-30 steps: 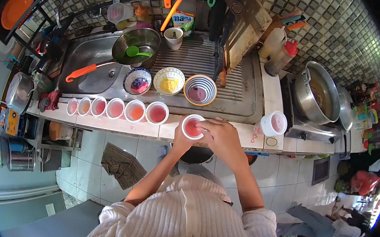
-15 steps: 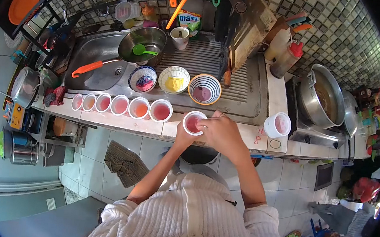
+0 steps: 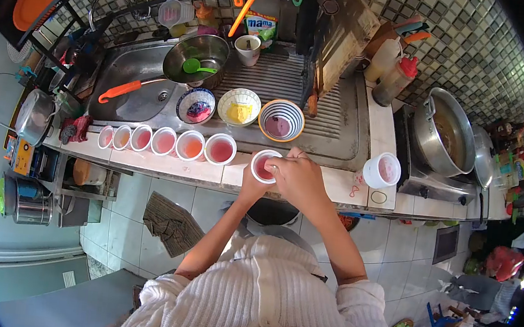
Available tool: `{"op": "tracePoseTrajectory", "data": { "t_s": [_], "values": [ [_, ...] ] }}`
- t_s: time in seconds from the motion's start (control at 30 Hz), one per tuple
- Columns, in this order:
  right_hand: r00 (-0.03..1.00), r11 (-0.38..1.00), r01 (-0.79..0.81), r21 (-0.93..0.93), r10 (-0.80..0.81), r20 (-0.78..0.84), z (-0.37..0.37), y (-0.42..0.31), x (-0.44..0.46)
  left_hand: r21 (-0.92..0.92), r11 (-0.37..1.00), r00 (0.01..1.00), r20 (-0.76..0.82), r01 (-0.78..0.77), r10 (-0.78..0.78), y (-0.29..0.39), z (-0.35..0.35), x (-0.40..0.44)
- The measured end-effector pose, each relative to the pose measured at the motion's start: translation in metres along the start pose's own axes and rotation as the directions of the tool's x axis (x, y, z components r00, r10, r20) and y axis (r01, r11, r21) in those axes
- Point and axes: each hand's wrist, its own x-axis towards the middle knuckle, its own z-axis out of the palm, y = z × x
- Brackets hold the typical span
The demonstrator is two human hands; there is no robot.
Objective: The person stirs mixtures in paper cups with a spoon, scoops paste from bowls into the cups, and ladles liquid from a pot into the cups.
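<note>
My left hand (image 3: 252, 188) is wrapped round a small white plastic cup (image 3: 255, 173) of pinkish-red liquid at the counter's front edge. Over the right part of the cup's mouth, my right hand (image 3: 298, 178) is closed in a pinch; what its fingertips hold, if anything, is hidden. To the left stands a row of several similar cups (image 3: 220, 150) with pink and orange contents. Just behind are a striped bowl (image 3: 282, 120) with purplish residue, a bowl with something yellow (image 3: 239, 108), and a blue-patterned bowl (image 3: 195, 106) with pink and dark-blue stains.
A steel pan (image 3: 196, 60) with a green ladle (image 3: 192, 66) rests by the sink (image 3: 131, 91). More white cups (image 3: 382, 170) stand or lie on the right counter. A large pot (image 3: 446, 134) sits on the stove (image 3: 421, 185). A cutting board (image 3: 349, 39) leans behind the drainboard.
The right hand's fingers have shifted slightly left and up, covering more of the cup's mouth. The left hand still holds the cup in nearly the same place.
</note>
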Motion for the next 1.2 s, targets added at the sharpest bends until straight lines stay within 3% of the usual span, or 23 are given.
{"op": "tracePoseTrajectory", "data": {
  "t_s": [0.07,0.13,0.27,0.43,0.57,0.67,0.73,0.77,0.83,0.93,1.07,1.13,1.2],
  "values": [
    [0.999,0.999,-0.035,-0.021,0.036,0.003,0.003,0.002,0.001,0.002,1.000,1.000,-0.008,-0.010,0.010,0.002,0.000,0.000],
    [0.991,0.995,-0.026,-0.099,0.013,-0.131,0.009,0.007,0.001,-0.004,0.998,0.998,-0.015,-0.057,0.057,0.008,-0.001,0.000],
    [0.990,0.987,-0.057,-0.152,0.037,-0.135,0.002,0.003,-0.001,-0.048,0.999,1.000,0.005,-0.005,0.005,0.012,-0.001,0.001],
    [0.999,0.993,-0.032,-0.110,0.035,0.020,0.003,-0.002,0.005,-0.053,0.998,0.999,0.028,0.046,-0.045,-0.001,-0.002,0.000],
    [0.997,0.992,-0.057,-0.114,0.050,-0.061,0.007,0.004,0.012,-0.033,0.997,0.998,-0.003,-0.066,0.065,0.001,-0.001,0.000],
    [0.995,0.985,-0.083,-0.148,0.074,-0.064,-0.003,0.001,0.014,-0.069,0.998,1.000,0.016,-0.012,0.013,0.003,-0.002,-0.001],
    [0.993,0.990,-0.012,-0.141,0.027,0.111,-0.006,-0.001,0.016,-0.070,0.990,0.992,0.043,0.124,-0.121,0.003,-0.003,-0.001],
    [0.994,0.990,-0.012,-0.141,0.028,0.110,-0.006,-0.001,0.018,-0.070,0.990,0.992,0.044,0.124,-0.121,0.001,-0.002,-0.001],
    [0.995,0.992,-0.074,-0.100,0.081,0.066,-0.003,-0.002,0.022,-0.025,1.000,1.000,0.018,-0.011,0.011,-0.004,-0.001,0.000],
    [0.986,0.978,-0.162,-0.132,0.166,0.013,0.000,0.003,0.020,-0.014,0.997,0.997,-0.036,-0.076,0.076,-0.001,0.000,0.001],
    [0.973,0.968,-0.205,-0.145,0.217,0.073,-0.004,0.000,0.020,-0.034,0.999,1.000,-0.024,-0.006,0.005,0.001,0.000,0.000],
    [0.974,0.964,-0.228,-0.138,0.227,-0.023,-0.001,-0.002,0.023,0.010,0.999,0.999,-0.030,-0.031,0.031,0.000,0.000,0.001],
    [0.982,0.980,-0.187,-0.072,0.186,-0.018,0.005,0.002,0.024,-0.025,0.999,0.999,-0.025,-0.021,0.021,0.000,-0.001,0.002]
  ]
}}
